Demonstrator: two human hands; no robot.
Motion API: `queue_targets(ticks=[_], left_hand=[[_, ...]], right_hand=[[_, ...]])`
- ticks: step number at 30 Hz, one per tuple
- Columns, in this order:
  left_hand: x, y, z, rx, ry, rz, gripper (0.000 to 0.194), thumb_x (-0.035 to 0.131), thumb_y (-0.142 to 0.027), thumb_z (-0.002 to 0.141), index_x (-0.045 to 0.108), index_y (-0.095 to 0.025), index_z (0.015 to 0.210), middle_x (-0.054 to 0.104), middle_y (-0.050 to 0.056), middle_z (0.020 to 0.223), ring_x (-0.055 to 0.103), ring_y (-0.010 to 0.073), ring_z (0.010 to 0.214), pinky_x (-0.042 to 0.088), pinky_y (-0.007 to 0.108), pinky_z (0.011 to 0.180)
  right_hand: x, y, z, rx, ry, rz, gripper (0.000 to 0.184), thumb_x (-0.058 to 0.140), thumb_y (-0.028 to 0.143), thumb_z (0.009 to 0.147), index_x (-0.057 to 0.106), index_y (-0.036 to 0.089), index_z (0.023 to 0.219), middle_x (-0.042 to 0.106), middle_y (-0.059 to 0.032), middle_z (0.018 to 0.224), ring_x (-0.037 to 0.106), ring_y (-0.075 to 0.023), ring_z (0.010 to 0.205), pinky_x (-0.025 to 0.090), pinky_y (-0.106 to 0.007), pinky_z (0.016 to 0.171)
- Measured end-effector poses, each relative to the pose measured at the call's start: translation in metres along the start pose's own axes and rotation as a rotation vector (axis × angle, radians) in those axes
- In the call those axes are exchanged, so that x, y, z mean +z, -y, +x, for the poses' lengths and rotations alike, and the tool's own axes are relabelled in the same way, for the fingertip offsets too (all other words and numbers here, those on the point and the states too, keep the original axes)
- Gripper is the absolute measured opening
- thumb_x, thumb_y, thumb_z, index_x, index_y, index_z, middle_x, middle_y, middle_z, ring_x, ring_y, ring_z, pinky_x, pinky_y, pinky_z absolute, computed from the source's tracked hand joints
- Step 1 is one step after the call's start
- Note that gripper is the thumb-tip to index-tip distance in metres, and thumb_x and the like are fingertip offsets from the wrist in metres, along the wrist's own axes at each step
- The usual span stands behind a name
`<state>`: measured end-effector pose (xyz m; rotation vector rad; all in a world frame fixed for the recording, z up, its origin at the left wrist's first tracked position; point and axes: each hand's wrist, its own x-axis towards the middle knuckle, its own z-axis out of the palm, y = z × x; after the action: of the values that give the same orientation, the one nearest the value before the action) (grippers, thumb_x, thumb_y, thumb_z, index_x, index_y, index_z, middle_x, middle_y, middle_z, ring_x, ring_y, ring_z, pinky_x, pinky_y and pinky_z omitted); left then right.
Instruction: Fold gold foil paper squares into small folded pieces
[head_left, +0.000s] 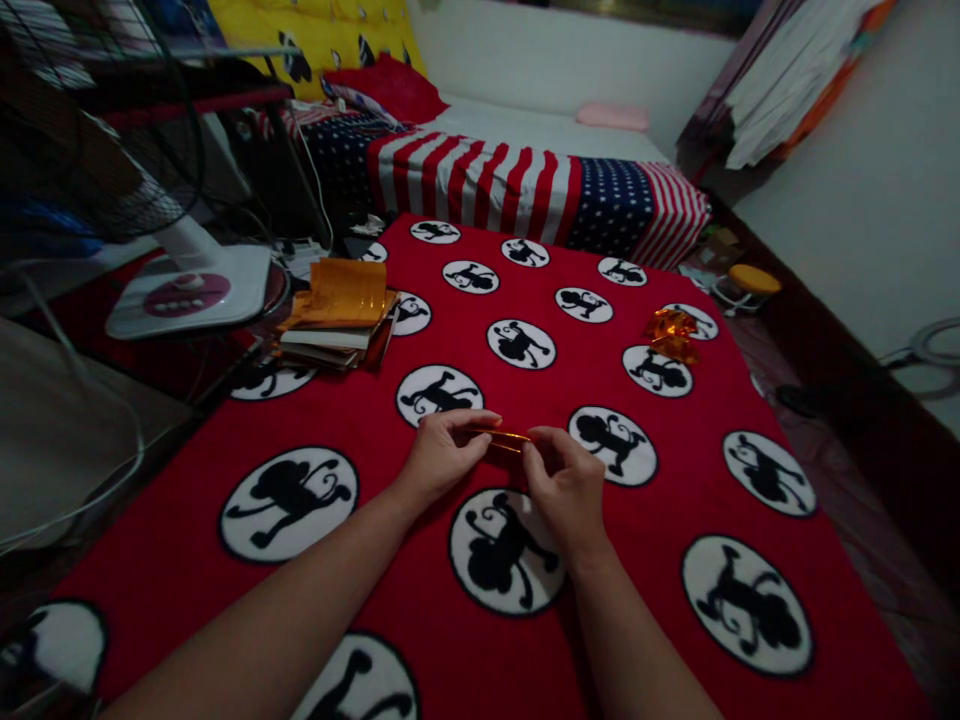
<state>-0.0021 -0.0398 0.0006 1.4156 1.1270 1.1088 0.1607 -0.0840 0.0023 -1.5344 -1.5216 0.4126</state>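
Observation:
A narrow strip of shiny orange-gold foil paper [507, 439] is stretched level between my two hands, just above the red cloth. My left hand [444, 450] pinches its left end between thumb and fingers. At the other end, my right hand [566, 482] grips it with thumb and forefinger. The strip looks folded, with two edges showing. Under both hands lies a red cloth [360, 590] printed with black monkeys in white circles.
A stack of gold and white paper sheets [337, 310] lies at the cloth's left edge. Crumpled orange foil pieces [673, 335] rest on the right. A white fan base [191, 290] stands at left. Beyond the cloth is a bed with a striped cover [480, 185]; a yellow-topped stool [754, 280] stands right.

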Motion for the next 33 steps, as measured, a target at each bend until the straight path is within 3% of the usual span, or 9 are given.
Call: queue_targets(ticks=[4,12,20,26,33], left_hand=[[0.003,0.004,0.0,-0.009,-0.002,-0.04,0.03,0.057,-0.008,0.069,0.073,-0.012,0.095,0.075,0.008,0.094,0.071,0.0179,0.086,0.058,0.031,0.084],[0.009,0.009,-0.002,0.065,0.01,0.083,0.026,0.061,-0.01,0.073,0.074,-0.016,0.095,0.076,0.006,0.092,0.071,0.0171,0.083,0.058,0.028,0.079],[0.012,-0.002,-0.003,0.162,-0.031,0.226,0.03,0.057,-0.002,0.069,0.075,-0.017,0.088,0.074,0.003,0.087,0.069,0.014,0.079,0.055,0.024,0.075],[0.017,0.005,-0.005,0.11,-0.053,0.117,0.029,0.056,-0.006,0.073,0.074,-0.016,0.093,0.075,0.005,0.09,0.071,0.0148,0.08,0.058,0.025,0.076],[0.015,0.007,-0.006,0.072,-0.043,0.071,0.038,0.051,-0.002,0.07,0.073,-0.016,0.099,0.076,0.004,0.092,0.073,0.015,0.083,0.06,0.025,0.077]], right_hand=[[0.007,0.001,-0.001,0.03,0.037,0.048,0.015,0.058,0.021,0.081,0.066,0.02,0.093,0.071,-0.0038,0.083,0.066,-0.0168,0.072,0.052,-0.027,0.068],[0.009,0.004,0.002,0.065,0.066,-0.1,0.016,0.059,0.024,0.079,0.067,0.021,0.092,0.071,-0.0034,0.083,0.066,-0.0184,0.072,0.051,-0.028,0.069],[0.015,0.006,-0.001,0.206,0.04,0.032,0.015,0.06,0.024,0.075,0.068,0.024,0.089,0.073,-0.0008,0.081,0.068,-0.0183,0.073,0.051,-0.026,0.068],[0.015,0.008,0.001,0.231,-0.013,0.058,0.015,0.057,0.026,0.078,0.07,0.022,0.085,0.073,-0.0017,0.078,0.066,-0.0179,0.068,0.05,-0.026,0.065],[0.012,0.002,0.001,0.231,-0.005,0.051,0.026,0.048,0.017,0.076,0.072,0.023,0.086,0.073,-0.0006,0.078,0.066,-0.0177,0.072,0.049,-0.026,0.067]])
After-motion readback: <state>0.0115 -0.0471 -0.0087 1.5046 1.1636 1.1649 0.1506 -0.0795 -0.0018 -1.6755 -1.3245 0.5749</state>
